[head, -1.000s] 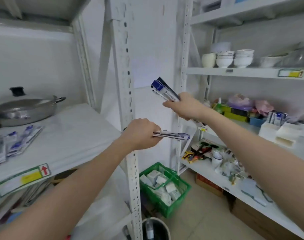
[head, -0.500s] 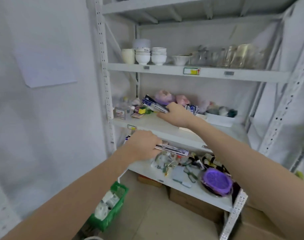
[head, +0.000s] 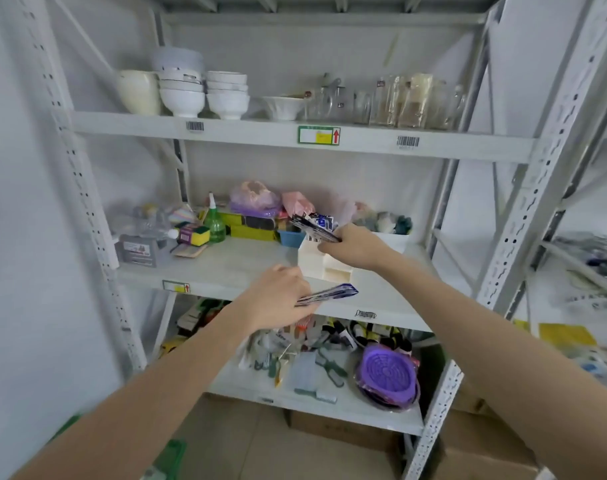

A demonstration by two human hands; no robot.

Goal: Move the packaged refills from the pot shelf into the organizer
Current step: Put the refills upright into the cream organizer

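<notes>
Gripping refill packs (head: 314, 227) over white organizer (head: 312, 259), right hand (head: 355, 245); left hand (head: 277, 301) fingers clasp second bundle (head: 329, 294).

In my right hand (head: 355, 245) I grip a small bundle of packaged refills (head: 314, 227), flat dark packets with blue and white printing, fanned a little and tilted so their far ends point up and to the left of my knuckles. They sit right over the white organizer (head: 321, 263), a boxy plastic caddy with open compartments standing on the shelf just below and in front of that hand. My left hand (head: 277, 301) pinches a second flat stack of refills (head: 331, 293), blue-edged, lying nearly level and sticking out to the right of my fingers, just short of the organizer's front.
</notes>
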